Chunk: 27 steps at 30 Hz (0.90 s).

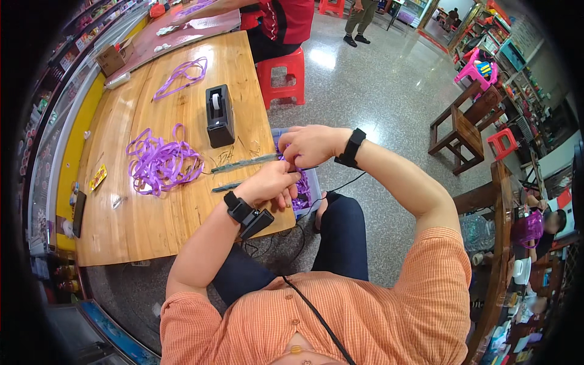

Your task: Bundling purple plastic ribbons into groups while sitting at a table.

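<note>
My left hand and my right hand meet at the table's right edge, fingers bent and fingertips pinched close together. What lies between the fingertips is too small and covered to make out. Just beneath them is a pale bluish box with purple ribbon straps inside, partly hidden by my hands. Two thin grey-green strips, an upper one and a lower one, lie on the wood left of my hands. Farther left is a tangled heap of purple straps.
A black tape dispenser stands on the wooden table, with a loose purple strap beyond it. A yellow packet lies at left. Another person in red sits on a red stool. A dark cable hangs by the box.
</note>
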{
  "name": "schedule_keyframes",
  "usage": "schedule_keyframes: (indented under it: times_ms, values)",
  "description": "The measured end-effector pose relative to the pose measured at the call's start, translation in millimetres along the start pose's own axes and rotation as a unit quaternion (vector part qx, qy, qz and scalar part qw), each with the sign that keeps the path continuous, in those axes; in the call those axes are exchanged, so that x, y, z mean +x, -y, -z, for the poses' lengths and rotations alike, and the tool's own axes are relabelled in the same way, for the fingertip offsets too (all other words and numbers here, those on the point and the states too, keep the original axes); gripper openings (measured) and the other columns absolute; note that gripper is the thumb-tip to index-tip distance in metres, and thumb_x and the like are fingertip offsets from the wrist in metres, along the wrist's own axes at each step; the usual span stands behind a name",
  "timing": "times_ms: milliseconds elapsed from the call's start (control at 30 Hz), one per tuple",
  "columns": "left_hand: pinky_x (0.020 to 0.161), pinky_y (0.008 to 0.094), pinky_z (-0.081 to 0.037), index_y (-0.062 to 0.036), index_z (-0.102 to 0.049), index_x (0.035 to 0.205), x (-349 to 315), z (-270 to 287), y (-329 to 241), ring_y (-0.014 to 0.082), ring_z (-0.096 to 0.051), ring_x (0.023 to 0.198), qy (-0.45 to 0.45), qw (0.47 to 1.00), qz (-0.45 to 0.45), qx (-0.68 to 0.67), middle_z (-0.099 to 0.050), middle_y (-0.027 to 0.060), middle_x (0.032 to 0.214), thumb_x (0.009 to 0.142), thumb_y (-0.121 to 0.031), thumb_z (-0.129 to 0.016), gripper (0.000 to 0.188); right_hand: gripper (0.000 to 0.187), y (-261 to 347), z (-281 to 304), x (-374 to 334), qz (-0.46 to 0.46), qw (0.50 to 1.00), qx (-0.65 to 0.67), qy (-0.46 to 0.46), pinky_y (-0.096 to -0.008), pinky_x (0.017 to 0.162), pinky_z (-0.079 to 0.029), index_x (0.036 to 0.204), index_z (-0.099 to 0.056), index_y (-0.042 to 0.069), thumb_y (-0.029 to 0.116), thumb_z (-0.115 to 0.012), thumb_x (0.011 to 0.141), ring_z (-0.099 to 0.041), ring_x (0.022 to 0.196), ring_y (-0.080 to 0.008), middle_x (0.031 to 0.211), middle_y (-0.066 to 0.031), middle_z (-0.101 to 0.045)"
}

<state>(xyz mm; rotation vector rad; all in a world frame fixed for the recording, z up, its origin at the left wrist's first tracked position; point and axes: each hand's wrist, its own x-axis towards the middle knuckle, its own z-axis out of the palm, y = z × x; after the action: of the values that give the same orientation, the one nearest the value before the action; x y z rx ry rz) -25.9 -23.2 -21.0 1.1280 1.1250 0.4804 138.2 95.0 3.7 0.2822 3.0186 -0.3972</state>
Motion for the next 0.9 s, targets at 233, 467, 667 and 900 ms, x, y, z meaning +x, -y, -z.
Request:
schedule_keyframes:
  times_ms: [233,467,667,900]
  values:
    - [0.040,0.0215,-0.049,0.0002,-0.054,0.100,-4,2,1,0.0113,-0.062,0.048,0.003,1.000,-0.004,-0.012,-0.064,0.0070,0.071,0.101,-0.020,-0.052,0.020,0.032,-8,-27,-37,-0.140,0.876,0.416,-0.198,-0.0310,0.089,-0.049,0.118,-0.064,0.005,0.005,-0.054,0.088,-0.060,0.103,-0.0153,0.114,-0.0045,-0.065]
    - [0.040,0.0206,-0.049,-0.0004,-0.054,0.100,-1,3,4,0.0107,-0.061,0.048,0.006,1.000,0.003,-0.004,-0.064,0.0060,0.071,0.101,-0.019,-0.052,0.019,0.038,9,-102,-56,-0.218,0.609,0.713,-0.270,-0.0308,0.088,-0.049,0.128,-0.060,0.005,0.023,-0.057,0.094,-0.059,0.106,-0.0136,0.118,-0.0080,-0.065]
    - [0.041,0.0201,-0.049,-0.0023,-0.055,0.093,-1,-1,-1,0.0108,-0.062,0.048,0.009,1.000,-0.007,-0.006,-0.063,0.0049,0.069,0.101,-0.019,-0.051,0.019,0.036,-2,-140,-32,-0.125,0.428,0.868,-0.218,-0.0411,0.095,-0.047,0.124,-0.061,0.007,0.030,-0.056,0.097,-0.060,0.108,-0.0208,0.117,-0.0084,-0.065]
    - [0.041,0.0204,-0.049,-0.0016,-0.057,0.094,-4,1,1,0.0106,-0.061,0.048,-0.001,1.000,-0.007,-0.005,-0.063,0.0043,0.069,0.101,-0.018,-0.051,0.018,0.015,2,-143,-26,-0.163,0.413,0.871,-0.209,-0.0379,0.086,-0.049,0.103,-0.065,0.013,0.024,-0.060,0.094,-0.062,0.094,-0.0187,0.101,-0.0026,-0.067]
